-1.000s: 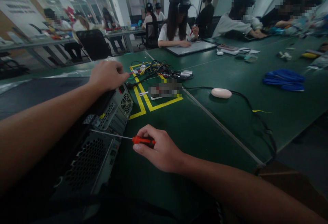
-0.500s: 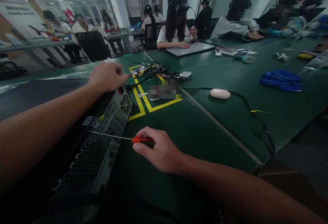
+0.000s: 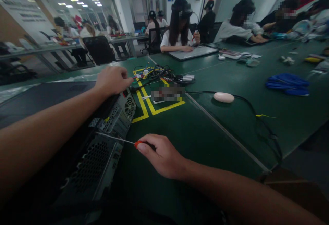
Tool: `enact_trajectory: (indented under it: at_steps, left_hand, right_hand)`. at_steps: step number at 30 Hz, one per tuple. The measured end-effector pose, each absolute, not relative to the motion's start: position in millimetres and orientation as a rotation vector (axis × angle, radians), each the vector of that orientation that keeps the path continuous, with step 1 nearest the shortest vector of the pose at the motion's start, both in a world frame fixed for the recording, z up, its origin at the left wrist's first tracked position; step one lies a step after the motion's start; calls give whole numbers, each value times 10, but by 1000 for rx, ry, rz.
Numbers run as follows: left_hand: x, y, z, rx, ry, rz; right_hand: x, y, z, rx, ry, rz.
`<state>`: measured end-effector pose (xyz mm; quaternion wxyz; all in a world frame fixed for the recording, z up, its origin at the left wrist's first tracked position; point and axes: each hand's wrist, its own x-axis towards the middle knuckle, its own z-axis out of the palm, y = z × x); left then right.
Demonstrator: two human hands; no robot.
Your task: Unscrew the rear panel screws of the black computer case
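1. The person's right hand (image 3: 161, 154), at the centre of the frame, is clamped on a screwdriver with an orange handle (image 3: 138, 144) and a thin metal shaft; most of the handle is hidden inside the fist.
2. The shaft slants to the upper left, towards the grey perforated metal rear panel (image 3: 122, 117) of a black computer case (image 3: 41, 98). Its tip ends in dark shadow by the panel's edge, so what it touches cannot be made out.
3. The case fills the left of the frame; the left edge cuts it off, the left forearm covers part of its top, and its lower portion sinks into darkness.
4. The left hand (image 3: 111, 80), left of centre in the upper half, is over the case's far rear corner. Its fingers are curled with the thumb forward; whether they grip anything is impossible to tell. A small reddish strip shows just beside the fingertips.
5. Beyond it, in the upper middle, lies a tangle of black cables (image 3: 161, 74), individual strands hard to separate.
6. Nearer, beside yellow tape lines (image 3: 168, 108) on the green tabletop (image 3: 205, 132), an object (image 3: 167, 94) is obscured by pixel blocks.
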<state>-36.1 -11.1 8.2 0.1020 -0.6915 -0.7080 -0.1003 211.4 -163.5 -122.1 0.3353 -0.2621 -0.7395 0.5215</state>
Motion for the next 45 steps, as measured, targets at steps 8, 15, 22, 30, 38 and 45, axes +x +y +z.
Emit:
enact_trajectory:
  at_steps: [8,15,22,30,38,45]
  left_hand:
    - [-434,-9,38,-2044,-2092,-372]
    - [-400,-41,70,-2040,-2090,-333]
    - [-416,-18,46,-2026,-2089,-356]
    - [-421,-17,43,-2035,-2114,-393]
    - [-445,11,27,-2039,-2077,-361]
    - [-414,-29,40,-2030,-2092,-393]
  right_hand:
    - [2125,-1651,-1199,-737,-1814,1561]
    - [2112,-1646,-1219,-722,-1826,1507]
    - [2113,-1646,-1234,-723,-1814,1498]
    - [2106,-1642,-1241,-732,-1822,1498]
    - [2119,-1639,-1235,-738,-1842,1488]
    - [2132,-1646,-1207,-750,-1845,1496]
